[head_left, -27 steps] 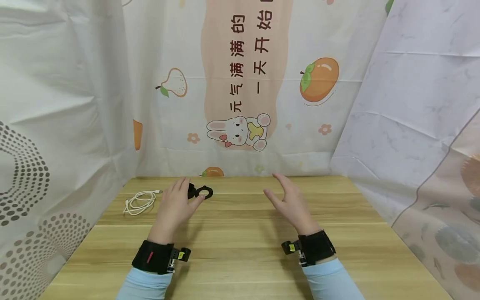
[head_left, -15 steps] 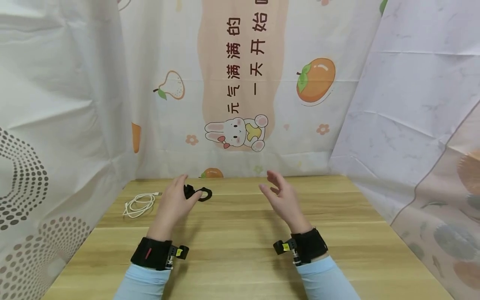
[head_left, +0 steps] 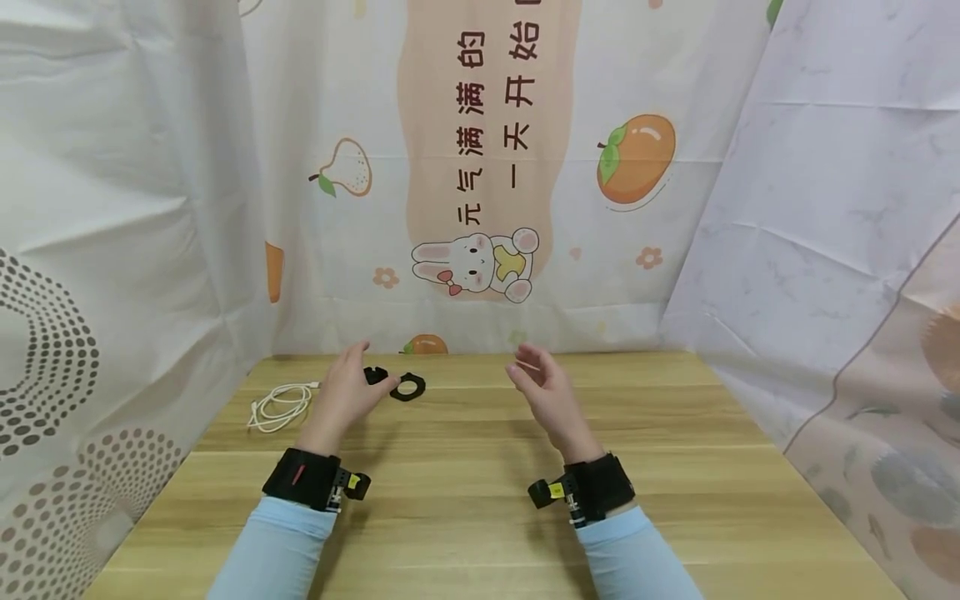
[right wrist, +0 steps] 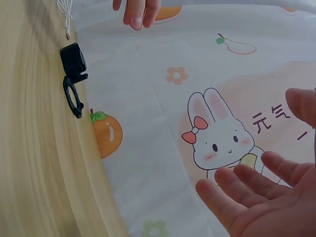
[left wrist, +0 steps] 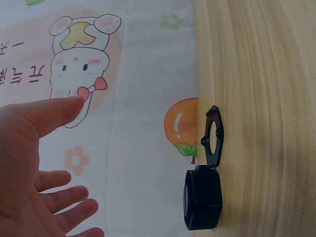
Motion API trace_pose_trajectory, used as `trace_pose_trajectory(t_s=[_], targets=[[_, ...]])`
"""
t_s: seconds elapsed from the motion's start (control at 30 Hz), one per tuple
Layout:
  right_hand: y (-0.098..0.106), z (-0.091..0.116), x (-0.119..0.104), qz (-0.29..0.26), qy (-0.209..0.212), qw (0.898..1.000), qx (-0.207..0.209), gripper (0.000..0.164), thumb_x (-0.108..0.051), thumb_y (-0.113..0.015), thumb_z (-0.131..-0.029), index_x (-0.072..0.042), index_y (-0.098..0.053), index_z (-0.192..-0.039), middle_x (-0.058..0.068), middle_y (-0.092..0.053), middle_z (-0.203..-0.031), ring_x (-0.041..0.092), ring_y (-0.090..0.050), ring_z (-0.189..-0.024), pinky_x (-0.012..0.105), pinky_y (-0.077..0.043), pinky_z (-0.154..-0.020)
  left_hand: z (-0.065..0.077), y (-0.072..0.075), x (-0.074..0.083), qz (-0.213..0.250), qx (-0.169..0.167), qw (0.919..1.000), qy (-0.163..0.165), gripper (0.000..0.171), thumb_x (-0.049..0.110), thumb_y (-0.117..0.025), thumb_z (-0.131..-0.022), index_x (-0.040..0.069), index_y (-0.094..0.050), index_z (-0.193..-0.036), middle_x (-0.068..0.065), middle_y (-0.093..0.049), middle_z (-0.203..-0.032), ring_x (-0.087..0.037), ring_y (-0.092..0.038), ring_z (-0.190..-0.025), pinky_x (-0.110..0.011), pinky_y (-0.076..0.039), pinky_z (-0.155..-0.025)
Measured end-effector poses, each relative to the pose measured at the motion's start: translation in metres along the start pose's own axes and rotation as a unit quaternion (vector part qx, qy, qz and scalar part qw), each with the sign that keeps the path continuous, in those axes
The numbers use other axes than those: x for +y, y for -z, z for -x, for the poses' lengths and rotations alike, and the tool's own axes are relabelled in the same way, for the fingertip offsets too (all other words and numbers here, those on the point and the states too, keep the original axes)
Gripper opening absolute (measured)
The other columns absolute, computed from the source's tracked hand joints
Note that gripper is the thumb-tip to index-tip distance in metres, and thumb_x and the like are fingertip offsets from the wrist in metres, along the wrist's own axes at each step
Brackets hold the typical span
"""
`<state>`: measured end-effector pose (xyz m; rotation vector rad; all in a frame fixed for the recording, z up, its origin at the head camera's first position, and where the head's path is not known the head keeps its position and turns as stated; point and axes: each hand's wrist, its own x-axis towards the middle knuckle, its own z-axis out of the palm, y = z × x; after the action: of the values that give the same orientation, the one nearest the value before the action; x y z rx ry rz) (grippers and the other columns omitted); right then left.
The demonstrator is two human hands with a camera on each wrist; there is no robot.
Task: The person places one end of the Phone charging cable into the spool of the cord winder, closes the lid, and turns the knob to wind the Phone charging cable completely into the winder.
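Observation:
My left hand (head_left: 345,392) hovers over the table's left half, fingers extended and thumb apart, holding nothing. Just beyond its thumb in the head view is a flat black ring (head_left: 419,385). In the left wrist view the ring is joined to a small black block-like case (left wrist: 203,200) on the table by the back curtain. The hand partly hides this case in the head view. Across from it, my right hand (head_left: 551,400) is raised over the table with loosely bent fingers and nothing in its grasp. Both palms turn inward.
A coiled white cable (head_left: 300,385) with a plug lies left of the left hand. The wooden table (head_left: 465,517) meets a printed curtain (head_left: 345,267) at the back. More curtains hang on both sides.
My right hand has moved left, toward the middle. The left hand has shifted slightly left, showing more of the ring. The case and cable stay where they were.

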<state>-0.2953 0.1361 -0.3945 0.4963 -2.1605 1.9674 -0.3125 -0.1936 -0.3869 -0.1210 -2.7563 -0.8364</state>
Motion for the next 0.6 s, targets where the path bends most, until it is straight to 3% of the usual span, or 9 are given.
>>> trace_pose_trajectory(t_s=[0.3,0.6], targets=[[-0.017,-0.001,0.007,-0.078,-0.048,0.996,0.002,0.05,-0.022,-0.066,-0.102,0.001,-0.049,-0.143,0.019,-0.051,-0.14,0.034,-0.053,-0.127,0.052,-0.048,-0.101,-0.013,-0.011,-0.015,0.013,-0.038,0.9986,0.035,0.097,0.046,-0.076,-0.089,-0.001,-0.027,-0.158,-0.029,-0.029,-0.158,-0.049,-0.029,-0.143,-0.064,-0.03,-0.111],[-0.029,-0.003,0.012,-0.131,-0.089,0.987,-0.024,0.053,-0.025,-0.063,-0.104,0.003,-0.045,-0.145,0.023,-0.048,-0.142,0.04,-0.049,-0.132,0.052,-0.048,-0.101,-0.025,-0.018,-0.029,0.025,-0.07,0.9961,0.047,0.1,0.042,-0.079,-0.087,-0.005,-0.025,-0.157,-0.032,-0.029,-0.157,-0.05,-0.031,-0.142,-0.063,-0.031,-0.111]])
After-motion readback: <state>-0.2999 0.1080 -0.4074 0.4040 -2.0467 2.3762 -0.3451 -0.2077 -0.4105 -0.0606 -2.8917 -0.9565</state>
